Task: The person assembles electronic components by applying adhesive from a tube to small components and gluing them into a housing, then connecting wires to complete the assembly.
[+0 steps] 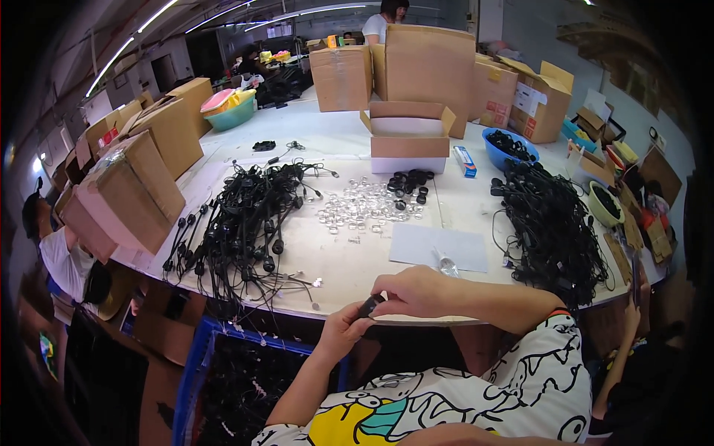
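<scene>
So yeah, both hands are busy with one thing: the left hand (pixel 344 330) has a small black part (pixel 370 305) pinched between thumb and fingers, and the right hand (pixel 413 292) grips its other end. That part is up at the near edge of the table (pixel 349 256), roughly mid-edge; too small to tell exactly what it is. Just beyond the right hand there's a pale sheet (pixel 428 245) with a clear piece (pixel 447 266) on its near edge. Farther in, a bunch of clear round pieces (pixel 349 207) lies scattered, with black rings (pixel 405 181) bunched at their far right side. A big tangle of black cables (pixel 249 215) sits toward the left edge, some hanging over the near one, and another dark cable heap (pixel 547 223) is over by the right edge. Behind the rings stands an open carton (pixel 409 146).
</scene>
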`<move>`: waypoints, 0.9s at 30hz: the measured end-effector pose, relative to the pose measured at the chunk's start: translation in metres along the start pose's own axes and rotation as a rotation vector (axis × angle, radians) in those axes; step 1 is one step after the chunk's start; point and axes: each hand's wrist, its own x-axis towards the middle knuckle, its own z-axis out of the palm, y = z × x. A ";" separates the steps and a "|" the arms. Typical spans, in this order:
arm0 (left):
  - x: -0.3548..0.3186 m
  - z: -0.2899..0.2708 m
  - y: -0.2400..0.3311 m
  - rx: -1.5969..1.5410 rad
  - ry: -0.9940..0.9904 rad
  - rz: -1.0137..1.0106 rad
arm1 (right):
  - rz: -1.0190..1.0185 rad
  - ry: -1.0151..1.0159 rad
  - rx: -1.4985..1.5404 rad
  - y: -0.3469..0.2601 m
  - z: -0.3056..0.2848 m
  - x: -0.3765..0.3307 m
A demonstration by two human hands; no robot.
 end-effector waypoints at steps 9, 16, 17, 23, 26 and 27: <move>-0.008 0.009 0.006 0.076 -0.017 0.052 | -0.014 0.049 0.020 0.001 0.009 -0.005; 0.003 0.001 0.001 -0.045 -0.054 -0.013 | -0.094 0.164 0.082 0.005 0.008 -0.011; 0.003 0.003 0.000 -0.042 -0.055 -0.012 | -0.118 0.136 0.079 0.009 0.008 -0.011; 0.002 0.013 0.002 0.081 -0.049 0.013 | -0.023 0.100 0.138 0.013 0.007 -0.018; 0.000 0.016 -0.001 0.075 -0.047 0.030 | 0.037 0.067 0.116 0.011 0.008 -0.020; -0.002 0.017 -0.002 0.092 -0.007 0.027 | 0.039 0.057 0.126 0.012 0.010 -0.017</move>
